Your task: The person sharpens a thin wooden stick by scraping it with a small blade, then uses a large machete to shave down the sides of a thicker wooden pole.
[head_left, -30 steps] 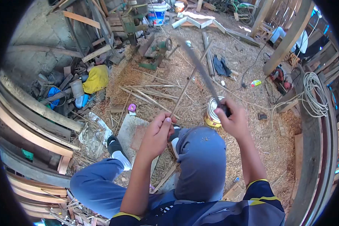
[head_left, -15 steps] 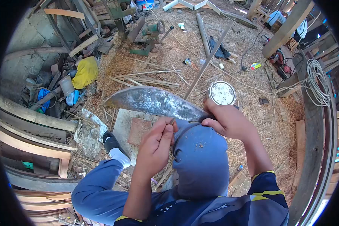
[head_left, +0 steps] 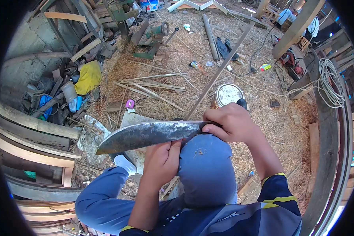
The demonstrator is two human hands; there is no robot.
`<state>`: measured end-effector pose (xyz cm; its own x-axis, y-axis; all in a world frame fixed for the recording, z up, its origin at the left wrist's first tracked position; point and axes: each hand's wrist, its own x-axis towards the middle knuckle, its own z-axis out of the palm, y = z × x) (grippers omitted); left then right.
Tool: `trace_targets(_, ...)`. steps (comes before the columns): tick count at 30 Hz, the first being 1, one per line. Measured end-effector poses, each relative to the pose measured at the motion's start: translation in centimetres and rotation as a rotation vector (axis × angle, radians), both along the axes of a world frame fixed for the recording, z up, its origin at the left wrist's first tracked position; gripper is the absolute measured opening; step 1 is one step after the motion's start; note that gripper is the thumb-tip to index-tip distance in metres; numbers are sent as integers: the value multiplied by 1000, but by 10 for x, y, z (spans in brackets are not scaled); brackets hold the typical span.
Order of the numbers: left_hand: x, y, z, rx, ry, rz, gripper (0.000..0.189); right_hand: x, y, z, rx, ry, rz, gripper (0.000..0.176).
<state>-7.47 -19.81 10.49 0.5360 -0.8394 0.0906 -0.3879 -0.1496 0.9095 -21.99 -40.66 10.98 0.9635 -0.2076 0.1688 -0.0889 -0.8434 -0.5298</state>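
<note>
My right hand [head_left: 228, 122] is closed round the handle end of a large machete [head_left: 153, 133]. Its broad, dark, worn blade reaches left above my raised knee, tip low at the left. Behind and below the blade is my left hand [head_left: 161, 161], its fingertips partly covered by the steel. A long thin wooden strip [head_left: 220, 70] slants up and away from behind the blade, in line with my left hand, which grips its near end. Whether the edge touches the strip I cannot make out.
A round lidded can [head_left: 229, 94] stands just beyond my right hand. A pink tape measure [head_left: 130, 104] lies ahead of the blade tip. Loose wood strips [head_left: 153, 86] and shavings litter the ground. Further off are a green metal machine [head_left: 149, 43] and a seated person [head_left: 289, 17].
The machete has swung lower and toward me, and its blade now covers my left fingertips. The pink tape measure has come into sight. The strip's far end has shifted right.
</note>
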Motion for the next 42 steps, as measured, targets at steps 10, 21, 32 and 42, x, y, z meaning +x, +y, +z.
trace_targets(10, -5, 8, 1, 105, -52, -52, 19, -11, -3, -9, -46, -25, -20, 38)
trace_targets(21, -10, 24, 0, 243, 136, -22, 21, -14, -9, -12, -30, -51, -9, 42)
trace_targets(32, -7, 33, -3, 185, -16, -18, 21, -15, -12, -3, -114, -17, 14, 46)
trace_targets(42, -17, 35, -5, 105, 8, -33, 24, -20, -13, 0, -64, 6, 22, 45)
